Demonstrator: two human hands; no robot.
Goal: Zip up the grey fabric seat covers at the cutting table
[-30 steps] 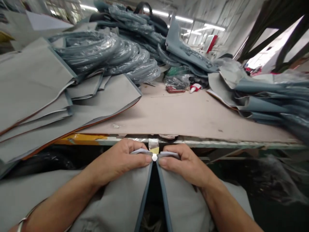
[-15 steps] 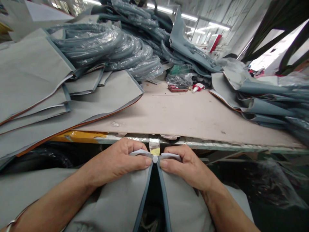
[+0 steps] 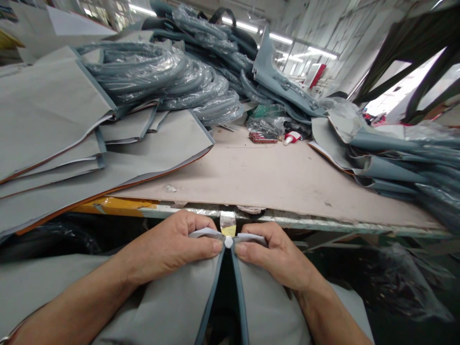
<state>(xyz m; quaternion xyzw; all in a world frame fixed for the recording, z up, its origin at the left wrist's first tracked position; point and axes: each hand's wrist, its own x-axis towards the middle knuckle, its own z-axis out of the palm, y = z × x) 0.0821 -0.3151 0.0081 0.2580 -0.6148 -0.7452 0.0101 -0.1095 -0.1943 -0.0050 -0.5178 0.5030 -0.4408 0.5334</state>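
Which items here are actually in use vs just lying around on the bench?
In use:
- left hand and right hand, pinching the grey fabric piece at its top corners
- small white round fastener between the thumbs

Lying about:
- stacked grey panels
- plastic-wrapped tubing coils
- red-and-white bottle
- folded blue-grey pieces
- worktable

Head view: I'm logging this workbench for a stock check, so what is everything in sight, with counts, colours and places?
grey fabric piece: one, grey with blue-grey edging, on the lap, two edges pinched together at a small white round part.
flat grey panels: several, grey, stacked on the table's left.
bagged tubing coils: a heap, blue-grey in clear plastic, at the back left.
blue-grey pieces: a pile, on the right.
red flat object: one, at the back centre.
table: one, beige top.
left hand: gripping the left edge.
right hand: gripping the right edge.
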